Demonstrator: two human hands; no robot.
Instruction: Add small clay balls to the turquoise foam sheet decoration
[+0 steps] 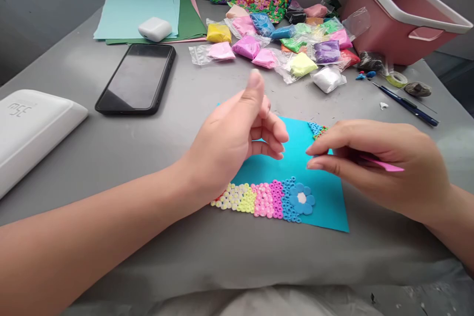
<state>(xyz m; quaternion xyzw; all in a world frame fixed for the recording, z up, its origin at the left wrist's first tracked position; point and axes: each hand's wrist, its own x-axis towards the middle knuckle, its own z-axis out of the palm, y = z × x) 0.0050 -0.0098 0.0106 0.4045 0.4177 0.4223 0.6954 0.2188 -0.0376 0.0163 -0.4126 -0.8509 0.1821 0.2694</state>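
Two bare hands over a turquoise craft sheet (326,197) on a grey table (177,123).

Head view: the left hand (237,140) hovers above the sheet with thumb raised and fingers loosely curled, gripping nothing that shows. The right hand (381,163), just beside it and not touching it, pinches a pink tool (385,165) between its fingers. Rows of small clay rings (259,200) and a blue clay flower (301,198) lie along the sheet's near edge. Bagged coloured clay (281,44), a black phone (138,78), an earbud case (154,28) and a pink bin (403,15) sit farther back.
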